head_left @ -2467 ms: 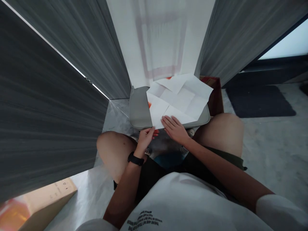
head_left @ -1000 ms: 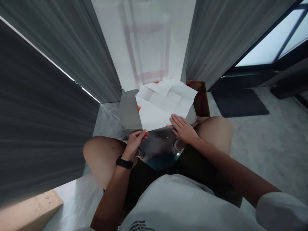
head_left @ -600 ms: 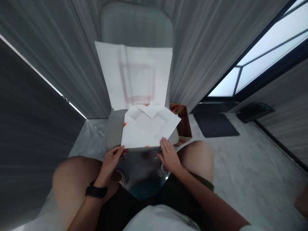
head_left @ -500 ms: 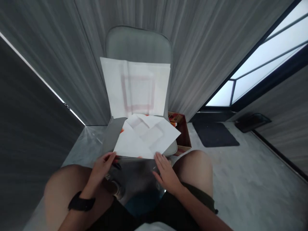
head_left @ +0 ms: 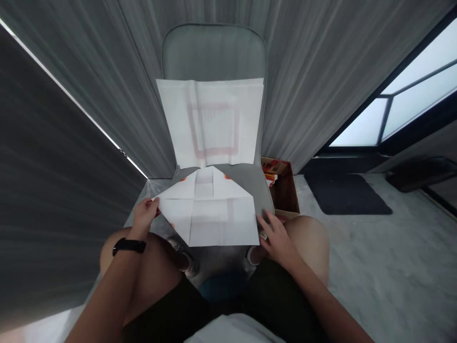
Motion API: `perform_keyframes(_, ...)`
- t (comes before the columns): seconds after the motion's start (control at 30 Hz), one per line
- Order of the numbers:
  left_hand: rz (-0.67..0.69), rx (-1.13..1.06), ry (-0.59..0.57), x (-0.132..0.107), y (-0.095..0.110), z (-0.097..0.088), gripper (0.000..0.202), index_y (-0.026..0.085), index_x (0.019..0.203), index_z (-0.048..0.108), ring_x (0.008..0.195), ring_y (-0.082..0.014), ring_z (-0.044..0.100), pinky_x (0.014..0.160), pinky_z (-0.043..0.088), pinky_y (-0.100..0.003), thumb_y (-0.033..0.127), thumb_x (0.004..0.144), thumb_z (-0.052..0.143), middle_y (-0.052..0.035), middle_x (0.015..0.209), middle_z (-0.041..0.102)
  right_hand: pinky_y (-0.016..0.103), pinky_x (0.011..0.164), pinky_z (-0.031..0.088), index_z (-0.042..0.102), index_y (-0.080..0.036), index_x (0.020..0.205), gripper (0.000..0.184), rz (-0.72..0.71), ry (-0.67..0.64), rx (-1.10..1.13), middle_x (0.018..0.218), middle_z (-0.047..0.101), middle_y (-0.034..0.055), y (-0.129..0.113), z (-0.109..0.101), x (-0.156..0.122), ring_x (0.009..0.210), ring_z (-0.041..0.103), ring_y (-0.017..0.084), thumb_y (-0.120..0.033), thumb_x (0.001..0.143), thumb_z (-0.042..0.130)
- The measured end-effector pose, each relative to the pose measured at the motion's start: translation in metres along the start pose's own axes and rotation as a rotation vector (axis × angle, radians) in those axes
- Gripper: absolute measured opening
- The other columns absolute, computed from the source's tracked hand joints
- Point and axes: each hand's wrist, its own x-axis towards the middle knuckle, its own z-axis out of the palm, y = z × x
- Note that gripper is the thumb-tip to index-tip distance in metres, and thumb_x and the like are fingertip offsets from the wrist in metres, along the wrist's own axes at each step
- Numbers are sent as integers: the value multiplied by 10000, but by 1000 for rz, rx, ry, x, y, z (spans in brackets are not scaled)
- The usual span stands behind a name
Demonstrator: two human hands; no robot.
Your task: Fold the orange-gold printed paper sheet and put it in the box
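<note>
A creased white paper [head_left: 210, 212], partly folded with its top corners turned in, lies over the seat of a grey chair [head_left: 214, 52]. My left hand [head_left: 144, 216], with a black watch on the wrist, pinches the paper's left corner. My right hand [head_left: 278, 236] hovers with fingers spread just off the paper's lower right corner and holds nothing. A second white sheet [head_left: 212, 121] with a faint red square leans against the chair's backrest.
I sit on a pale stone floor with my knees either side of the chair. A brown cardboard box [head_left: 282, 188] with red items stands right of the chair. A dark mat [head_left: 348, 200] lies further right. Grey curtains hang behind, and a dark panel rises at the left.
The camera tilted up, showing the chair's back. The paper turned square to me. My left hand slid out to its left corner and my right hand came off the paper.
</note>
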Motion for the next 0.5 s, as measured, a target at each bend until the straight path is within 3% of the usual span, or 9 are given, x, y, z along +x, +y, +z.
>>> perform_keyframes(0.1, 32, 50, 64, -2, -3, 7, 344, 149, 1155, 626, 749, -196, 703, 684, 614, -325, 297, 850, 684, -65, 891, 698, 588, 1156, 502, 257, -320, 1689, 923, -106, -82, 12, 1729, 279, 149, -1, -1, 10, 1520, 425, 380, -80, 872, 614)
perform_keyframes(0.2, 87, 142, 142, -12, -5, 1, 493, 124, 1285, 577, 1028, -286, 707, 912, 610, -440, 248, 820, 686, -144, 1128, 678, 569, 1163, 497, 409, -339, 1622, 817, -212, -99, 43, 1703, 346, 123, 6, -1, 28, 1510, 441, 333, -41, 880, 580)
perform_keyframes(0.3, 400, 270, 155, -40, -3, -9, 477, 136, 1302, 599, 1325, -360, 566, 1129, 487, -517, 248, 841, 640, -189, 1317, 626, 566, 1183, 472, 630, -338, 1444, 594, -300, -84, 148, 1657, 429, 96, 16, 1, 45, 1490, 464, 297, -63, 922, 566)
perform_keyframes(0.4, 729, 314, -14, -78, 6, -6, 324, 188, 1226, 662, 1316, -326, 571, 1182, 435, -518, 298, 949, 533, -151, 1313, 654, 621, 1179, 444, 787, -303, 1165, 278, -284, -27, 280, 1538, 554, 111, 22, 7, 56, 1454, 493, 326, -194, 975, 617)
perform_keyframes(0.5, 832, 271, -316, -112, 19, 17, 277, 232, 1158, 711, 1264, -287, 616, 1134, 487, -467, 324, 1005, 499, -117, 1284, 686, 634, 1141, 464, 810, -272, 961, 162, -200, 48, 369, 1358, 663, 119, 19, 16, 69, 1376, 539, 350, -360, 979, 676)
